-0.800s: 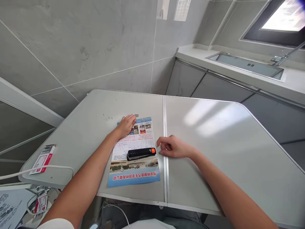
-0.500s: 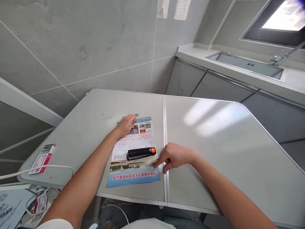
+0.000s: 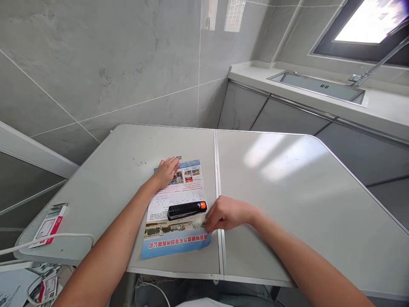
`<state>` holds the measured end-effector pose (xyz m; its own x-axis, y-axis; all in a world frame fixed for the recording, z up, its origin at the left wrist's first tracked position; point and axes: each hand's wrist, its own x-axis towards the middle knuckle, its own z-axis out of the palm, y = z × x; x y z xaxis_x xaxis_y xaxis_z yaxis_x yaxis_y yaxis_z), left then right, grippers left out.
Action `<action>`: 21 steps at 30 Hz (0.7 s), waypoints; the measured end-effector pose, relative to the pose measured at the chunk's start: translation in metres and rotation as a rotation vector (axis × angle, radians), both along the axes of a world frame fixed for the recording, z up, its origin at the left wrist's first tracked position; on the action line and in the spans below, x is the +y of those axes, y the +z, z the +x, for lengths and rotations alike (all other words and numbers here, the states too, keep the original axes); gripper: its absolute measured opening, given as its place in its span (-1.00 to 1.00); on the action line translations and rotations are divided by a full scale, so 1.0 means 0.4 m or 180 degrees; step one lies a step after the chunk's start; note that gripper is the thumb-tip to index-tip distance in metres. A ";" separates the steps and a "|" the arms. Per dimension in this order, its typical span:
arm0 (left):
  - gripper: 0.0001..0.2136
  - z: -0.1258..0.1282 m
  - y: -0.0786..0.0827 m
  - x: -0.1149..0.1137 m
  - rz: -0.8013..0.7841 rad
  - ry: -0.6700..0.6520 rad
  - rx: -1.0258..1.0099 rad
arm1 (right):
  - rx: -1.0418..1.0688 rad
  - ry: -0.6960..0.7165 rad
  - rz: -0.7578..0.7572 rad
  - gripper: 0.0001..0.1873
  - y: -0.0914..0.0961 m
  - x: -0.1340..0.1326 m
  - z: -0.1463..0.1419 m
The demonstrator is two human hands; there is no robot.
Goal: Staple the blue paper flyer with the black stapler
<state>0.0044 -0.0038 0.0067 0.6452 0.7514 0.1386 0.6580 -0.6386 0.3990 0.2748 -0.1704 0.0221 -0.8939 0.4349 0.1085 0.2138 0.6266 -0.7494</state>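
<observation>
A printed flyer [image 3: 179, 200] with a blue lower band lies on the grey folding table [image 3: 287, 187]. A black stapler with an orange end [image 3: 187, 209] rests across the flyer's middle. My left hand [image 3: 166, 171] lies flat, fingers together, on the flyer's far left corner. My right hand [image 3: 223, 214] is at the flyer's right edge just below the stapler, its fingertips pinched on the paper's edge, which lifts slightly there.
A red-and-white card [image 3: 47, 225] and a white cable [image 3: 47, 239] lie at the table's left edge. Loose staples [image 3: 140, 162] are scattered beyond my left hand. A counter with a sink [image 3: 316, 85] and tap stands at the right; more papers lie on the floor at the lower left.
My right hand moved from beside the stapler's orange end down to the flyer's right edge and closed its fingers on the paper. The left hand stayed put.
</observation>
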 end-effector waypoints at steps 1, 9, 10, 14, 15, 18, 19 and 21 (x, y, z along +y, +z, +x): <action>-0.66 0.001 0.001 -0.002 -0.0006 -0.0012 -0.0010 | 0.0047 0.0037 -0.0067 -0.77 -0.002 0.002 0.000; -0.65 0.047 0.011 -0.040 -0.0074 -0.0221 -0.0153 | 0.0407 0.0293 -0.0785 -0.71 0.021 0.004 0.027; -0.66 0.054 0.012 -0.046 -0.0078 -0.0243 -0.0165 | 0.0435 0.0314 -0.0856 -0.71 0.024 0.004 0.031; -0.68 0.064 0.011 -0.055 -0.0063 -0.0255 -0.0183 | 0.0519 0.0308 -0.0930 -0.69 0.030 0.000 0.037; -0.68 0.063 0.009 -0.054 -0.0068 -0.0251 -0.0195 | 0.0517 0.0292 -0.0921 -0.69 0.031 0.000 0.037; -0.68 0.057 0.006 -0.049 -0.0108 -0.0255 -0.0250 | 0.0458 0.0255 -0.0853 -0.69 0.029 -0.001 0.032; -0.68 0.054 0.005 -0.047 -0.0123 -0.0261 -0.0252 | 0.0443 0.0246 -0.0805 -0.70 0.027 -0.001 0.030; -0.68 0.050 0.006 -0.044 -0.0144 -0.0264 -0.0226 | 0.0423 0.0236 -0.0690 -0.73 0.022 -0.001 0.026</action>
<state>0.0244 -0.0216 0.0092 0.6951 0.7024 0.1533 0.5727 -0.6699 0.4725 0.2850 -0.1708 0.0311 -0.9083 0.3947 0.1385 0.0642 0.4587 -0.8863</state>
